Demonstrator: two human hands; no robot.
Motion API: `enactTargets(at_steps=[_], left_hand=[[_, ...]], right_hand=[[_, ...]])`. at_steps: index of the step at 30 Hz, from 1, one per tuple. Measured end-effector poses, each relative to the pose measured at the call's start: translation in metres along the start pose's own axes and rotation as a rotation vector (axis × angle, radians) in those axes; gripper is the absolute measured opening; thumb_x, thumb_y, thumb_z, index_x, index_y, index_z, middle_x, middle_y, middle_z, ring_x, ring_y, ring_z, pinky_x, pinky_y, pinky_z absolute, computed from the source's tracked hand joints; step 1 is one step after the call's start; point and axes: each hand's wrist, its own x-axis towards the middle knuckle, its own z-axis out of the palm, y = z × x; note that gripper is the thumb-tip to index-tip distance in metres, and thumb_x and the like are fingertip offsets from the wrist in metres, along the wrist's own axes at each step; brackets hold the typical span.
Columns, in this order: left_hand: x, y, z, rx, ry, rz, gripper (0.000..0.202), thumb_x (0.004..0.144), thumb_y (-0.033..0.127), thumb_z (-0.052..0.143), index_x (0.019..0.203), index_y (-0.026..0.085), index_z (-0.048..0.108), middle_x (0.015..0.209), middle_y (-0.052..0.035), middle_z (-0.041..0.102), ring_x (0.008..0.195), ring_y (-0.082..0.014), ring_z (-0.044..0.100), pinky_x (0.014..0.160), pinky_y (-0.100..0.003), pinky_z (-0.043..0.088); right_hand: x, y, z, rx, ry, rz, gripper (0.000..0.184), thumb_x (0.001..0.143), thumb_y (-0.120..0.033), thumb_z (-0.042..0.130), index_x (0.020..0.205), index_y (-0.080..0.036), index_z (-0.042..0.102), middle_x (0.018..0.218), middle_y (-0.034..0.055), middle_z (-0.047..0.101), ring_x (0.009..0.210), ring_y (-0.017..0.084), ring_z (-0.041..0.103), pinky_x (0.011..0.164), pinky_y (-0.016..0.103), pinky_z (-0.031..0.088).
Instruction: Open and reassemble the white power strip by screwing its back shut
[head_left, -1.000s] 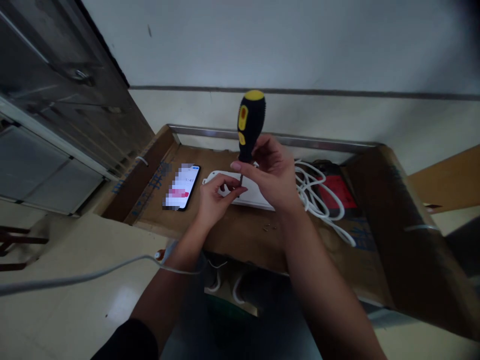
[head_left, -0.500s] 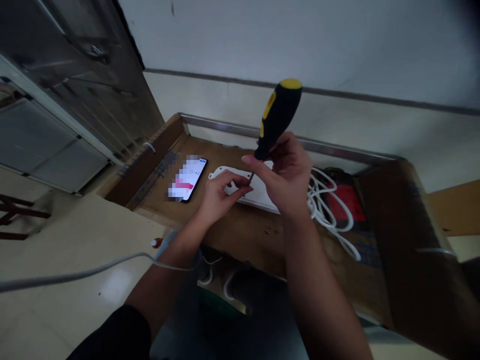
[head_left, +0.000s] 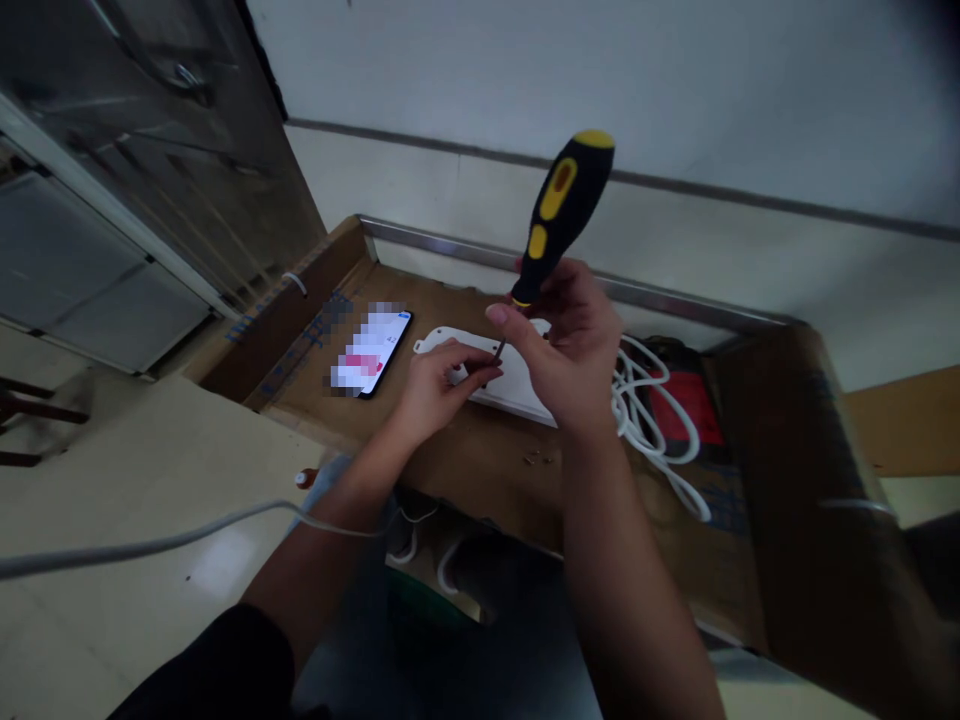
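Head view, screwdriver [head_left: 564,215] between right fingers [head_left: 559,285], over casing [head_left: 517,390]

Two hands [head_left: 439,390] [head_left: 562,345], one screwdriver [head_left: 562,215], one phone [head_left: 371,352]

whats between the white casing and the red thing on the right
In the head view, a loop of white cable lies between the white plastic casing and the red and black object.
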Motion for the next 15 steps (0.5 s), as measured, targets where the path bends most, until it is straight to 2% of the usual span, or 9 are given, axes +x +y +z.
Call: enactTargets(at_steps=[2, 4, 7, 10, 12, 15], left_hand=[[0.0, 0.002, 0.0, 0.017, 0.007, 0.028, 0.01, 0.093, 0.033, 0.08, 0.093, 0.023, 0.08, 0.09, -0.0038, 0.08, 0.083, -0.0175, 0.069, 0.078, -0.033, 0.052], [0.0, 0.004, -0.002, 0.033, 0.0, 0.062, 0.01, 0.093, 0.032, 0.079, 0.093, 0.022, 0.079, 0.092, -0.0048, 0.08, 0.086, -0.0184, 0.07, 0.079, -0.033, 0.052], [0.001, 0.008, -0.004, 0.033, -0.034, 0.086, 0.01, 0.098, 0.029, 0.071, 0.098, 0.022, 0.079, 0.096, -0.0063, 0.081, 0.092, -0.0195, 0.071, 0.085, -0.035, 0.053], [0.001, 0.008, -0.004, 0.011, -0.044, 0.053, 0.011, 0.099, 0.028, 0.069, 0.098, 0.022, 0.079, 0.094, -0.005, 0.081, 0.089, -0.0185, 0.072, 0.086, -0.035, 0.054], [0.0, 0.008, -0.003, 0.01, -0.029, 0.026, 0.009, 0.098, 0.029, 0.072, 0.097, 0.023, 0.079, 0.094, -0.0045, 0.08, 0.087, -0.0181, 0.072, 0.085, -0.034, 0.054], [0.0, 0.008, -0.002, 0.023, -0.009, 0.022, 0.008, 0.096, 0.029, 0.075, 0.095, 0.022, 0.078, 0.093, -0.0045, 0.079, 0.087, -0.0182, 0.071, 0.083, -0.034, 0.053]], right_hand=[[0.0, 0.001, 0.0, -0.021, 0.051, -0.028, 0.028, 0.081, -0.036, 0.088, 0.096, -0.025, 0.066, 0.089, -0.0002, 0.067, 0.078, 0.012, 0.059, 0.073, 0.031, 0.051], [0.0, 0.001, -0.002, -0.087, 0.042, -0.075, 0.021, 0.086, -0.037, 0.084, 0.092, -0.025, 0.067, 0.089, 0.0007, 0.067, 0.077, 0.013, 0.059, 0.073, 0.032, 0.051], [0.001, -0.001, -0.008, -0.191, -0.029, -0.157, 0.014, 0.095, -0.037, 0.074, 0.105, -0.027, 0.074, 0.095, 0.0039, 0.067, 0.084, 0.015, 0.06, 0.079, 0.034, 0.053], [0.002, -0.004, -0.012, -0.205, -0.069, -0.206, 0.02, 0.099, -0.033, 0.068, 0.117, -0.028, 0.076, 0.097, 0.0056, 0.063, 0.088, 0.016, 0.058, 0.08, 0.034, 0.052], [0.002, -0.003, -0.011, -0.187, -0.06, -0.205, 0.023, 0.097, -0.033, 0.071, 0.118, -0.027, 0.075, 0.096, 0.0051, 0.06, 0.089, 0.016, 0.058, 0.079, 0.033, 0.051], [0.001, 0.0, -0.008, -0.143, 0.036, -0.148, 0.029, 0.089, -0.038, 0.081, 0.113, -0.026, 0.071, 0.09, 0.0021, 0.059, 0.08, 0.013, 0.056, 0.073, 0.031, 0.05]])
